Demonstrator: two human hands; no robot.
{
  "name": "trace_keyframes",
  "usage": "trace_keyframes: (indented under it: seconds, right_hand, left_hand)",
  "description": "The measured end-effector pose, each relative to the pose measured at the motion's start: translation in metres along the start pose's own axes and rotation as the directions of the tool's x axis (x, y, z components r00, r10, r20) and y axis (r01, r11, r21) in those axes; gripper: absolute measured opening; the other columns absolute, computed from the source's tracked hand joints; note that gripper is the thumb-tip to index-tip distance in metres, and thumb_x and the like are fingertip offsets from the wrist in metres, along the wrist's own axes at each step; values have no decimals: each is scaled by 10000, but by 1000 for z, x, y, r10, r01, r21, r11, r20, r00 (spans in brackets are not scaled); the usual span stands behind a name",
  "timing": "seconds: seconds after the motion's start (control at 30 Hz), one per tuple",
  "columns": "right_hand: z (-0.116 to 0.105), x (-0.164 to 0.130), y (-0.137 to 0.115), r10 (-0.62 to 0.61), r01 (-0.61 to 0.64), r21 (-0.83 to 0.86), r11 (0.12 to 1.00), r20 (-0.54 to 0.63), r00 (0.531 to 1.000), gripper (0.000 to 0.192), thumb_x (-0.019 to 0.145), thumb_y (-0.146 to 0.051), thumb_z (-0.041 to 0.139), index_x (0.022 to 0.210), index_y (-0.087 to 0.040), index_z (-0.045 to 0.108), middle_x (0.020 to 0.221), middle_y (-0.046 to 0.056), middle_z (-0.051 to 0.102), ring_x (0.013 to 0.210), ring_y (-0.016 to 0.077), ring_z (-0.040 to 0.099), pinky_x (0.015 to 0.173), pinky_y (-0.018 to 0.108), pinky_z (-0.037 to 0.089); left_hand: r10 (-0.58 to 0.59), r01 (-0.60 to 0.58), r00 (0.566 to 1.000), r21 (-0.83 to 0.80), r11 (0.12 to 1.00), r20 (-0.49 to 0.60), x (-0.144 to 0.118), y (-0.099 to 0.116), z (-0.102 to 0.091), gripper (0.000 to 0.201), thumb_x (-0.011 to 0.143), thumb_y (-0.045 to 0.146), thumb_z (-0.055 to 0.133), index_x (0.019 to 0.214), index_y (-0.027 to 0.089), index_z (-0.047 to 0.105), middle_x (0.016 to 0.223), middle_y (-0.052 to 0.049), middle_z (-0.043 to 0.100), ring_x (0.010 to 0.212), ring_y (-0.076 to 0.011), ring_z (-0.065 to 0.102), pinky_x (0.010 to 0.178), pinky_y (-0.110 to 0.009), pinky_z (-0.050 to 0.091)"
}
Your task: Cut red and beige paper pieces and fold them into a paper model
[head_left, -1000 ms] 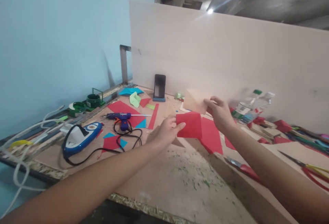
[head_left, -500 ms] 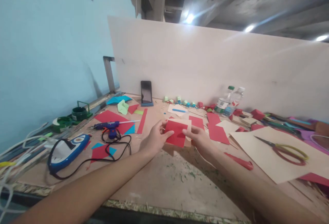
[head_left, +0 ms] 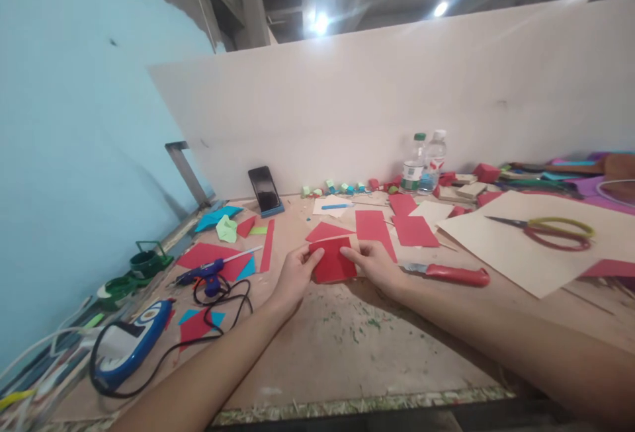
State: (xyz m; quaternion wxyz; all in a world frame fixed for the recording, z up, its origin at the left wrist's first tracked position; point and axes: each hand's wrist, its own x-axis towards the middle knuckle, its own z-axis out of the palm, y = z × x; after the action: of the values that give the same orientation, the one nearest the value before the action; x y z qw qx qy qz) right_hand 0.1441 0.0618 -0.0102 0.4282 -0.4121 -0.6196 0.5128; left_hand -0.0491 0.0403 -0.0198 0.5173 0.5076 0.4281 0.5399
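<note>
Both my hands hold a red paper square [head_left: 333, 265] above the middle of the table. My left hand [head_left: 296, 272] pinches its left edge, thumb on the face toward me. At the right side, my right hand [head_left: 376, 264] grips it the same way, its thumb lying on the red face. A cream sheet [head_left: 354, 242] shows behind the square along the top and right; whether the two are joined I cannot tell. Beyond it lie a red paper piece [head_left: 327, 231] and a red strip [head_left: 373, 228]. A red-handled knife [head_left: 456, 274] rests right of my right hand.
Scissors [head_left: 555, 232] lie on a large cream sheet [head_left: 526, 266] at right. A glue gun [head_left: 206, 274] with a black cable and a blue power strip [head_left: 136, 339] occupy the left. A phone [head_left: 266, 188] and two bottles [head_left: 414, 167] stand near the white board [head_left: 347, 108].
The view has tilted and turned. The red square has shifted in my hands so it covers more of the cream sheet behind, and my right arm no longer covers the knife's blade.
</note>
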Motion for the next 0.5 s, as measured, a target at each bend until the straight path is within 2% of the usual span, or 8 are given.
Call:
trace_keyframes:
  seconds: [0.1, 0.27, 0.4, 0.5]
  right_hand:
    - [0, -3, -5, 11, -11, 30, 999, 12, 1000, 547, 727, -674, 777, 805, -133, 786, 800, 76, 777, 772, 245, 684, 737, 349, 528]
    - [0, -5, -9, 46, -47, 40, 998, 32, 998, 510, 694, -641, 818, 765, -136, 793, 833, 92, 791, 757, 251, 689, 683, 338, 514]
    - [-2, -4, -4, 77, -79, 39, 996, 35, 996, 510, 769, -643, 783, 807, -134, 796, 877, 95, 800, 784, 249, 705, 683, 333, 522]
    - [-2, -3, 2, 112, -112, 8, 994, 32, 993, 434, 884, -569, 755, 867, -135, 765, 914, 60, 781, 816, 216, 713, 725, 333, 556]
  left_hand:
    - [4, -4, 1000, -1, 1000, 0, -1, 2, 0, 622, 707, 643, 853, 1013, 113, 746, 1011, -132, 822, 869, -281, 775, 822, -413, 631]
    - [-3, 3, 1000, 7, 1000, 2, -4, 6, 1, 592, 723, 626, 854, 1011, 117, 758, 977, -123, 824, 821, -266, 774, 801, -407, 631]
    - [-10, 10, 1000, 27, 1000, -25, -4, 9, 1, 586, 734, 631, 835, 1002, 114, 774, 975, -122, 820, 825, -269, 766, 810, -411, 623]
    - [-4, 9, 996, 54, 999, -85, -2, 10, -4, 591, 738, 636, 818, 1022, 121, 771, 981, -120, 816, 840, -271, 758, 814, -406, 612]
